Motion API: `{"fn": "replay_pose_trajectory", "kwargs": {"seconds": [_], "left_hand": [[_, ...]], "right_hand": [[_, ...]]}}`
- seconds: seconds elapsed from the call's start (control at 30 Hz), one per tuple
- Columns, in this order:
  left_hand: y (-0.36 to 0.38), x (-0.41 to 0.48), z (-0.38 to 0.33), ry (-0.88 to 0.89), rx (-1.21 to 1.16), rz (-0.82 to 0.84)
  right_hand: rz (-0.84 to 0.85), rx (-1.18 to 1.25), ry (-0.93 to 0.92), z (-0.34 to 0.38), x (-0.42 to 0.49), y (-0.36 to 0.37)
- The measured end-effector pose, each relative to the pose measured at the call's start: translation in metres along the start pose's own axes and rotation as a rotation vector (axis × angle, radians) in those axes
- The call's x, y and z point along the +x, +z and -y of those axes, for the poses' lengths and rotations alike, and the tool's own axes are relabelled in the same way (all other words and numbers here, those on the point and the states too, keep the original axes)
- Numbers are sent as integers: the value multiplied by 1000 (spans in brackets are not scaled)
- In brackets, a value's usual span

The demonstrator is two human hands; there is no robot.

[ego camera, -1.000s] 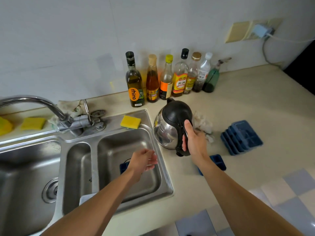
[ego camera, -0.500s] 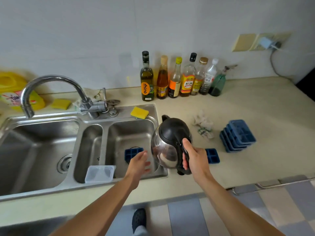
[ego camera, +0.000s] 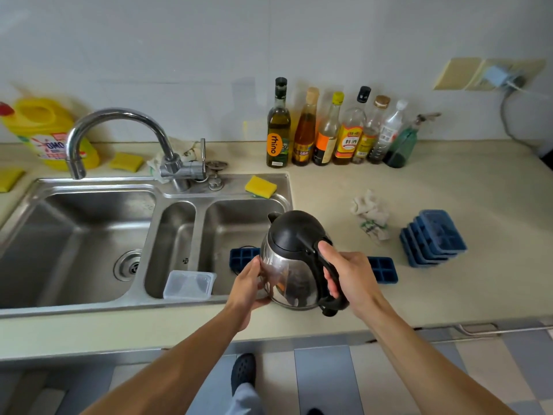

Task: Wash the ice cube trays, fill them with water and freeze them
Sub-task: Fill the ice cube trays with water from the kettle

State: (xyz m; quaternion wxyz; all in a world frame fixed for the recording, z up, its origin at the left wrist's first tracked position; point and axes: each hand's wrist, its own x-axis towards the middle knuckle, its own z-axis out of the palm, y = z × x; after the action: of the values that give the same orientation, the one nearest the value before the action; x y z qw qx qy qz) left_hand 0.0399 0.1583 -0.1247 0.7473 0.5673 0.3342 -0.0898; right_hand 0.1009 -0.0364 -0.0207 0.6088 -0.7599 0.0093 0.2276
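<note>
Head view: my right hand (ego camera: 350,280) grips the kettle (ego camera: 290,265) by its handle. My left hand (ego camera: 248,283) rests flat on its side. One blue tray (ego camera: 241,257) lies in the sink (ego camera: 239,217). Another tray (ego camera: 384,269) and a stack of trays (ego camera: 434,238) sit on the counter (ego camera: 449,181). I think filling and freezing are not done yet.

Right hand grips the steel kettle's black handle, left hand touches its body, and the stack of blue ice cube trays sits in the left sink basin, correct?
Not the basin: the head view shows the stack of blue ice cube trays on the beige counter, right of the steel kettle. The rest holds.
</note>
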Motion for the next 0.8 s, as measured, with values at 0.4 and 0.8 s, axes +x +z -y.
{"fn": "replay_pose_trajectory", "kwargs": {"seconds": [0.4,0.8], "left_hand": [[-21,2,6,-33,-67,24],[-32,11,6,-83,-122,-10]], "right_hand": [[43,-95,0,11,9,21],[65,-155,30,25,20,37]]}}
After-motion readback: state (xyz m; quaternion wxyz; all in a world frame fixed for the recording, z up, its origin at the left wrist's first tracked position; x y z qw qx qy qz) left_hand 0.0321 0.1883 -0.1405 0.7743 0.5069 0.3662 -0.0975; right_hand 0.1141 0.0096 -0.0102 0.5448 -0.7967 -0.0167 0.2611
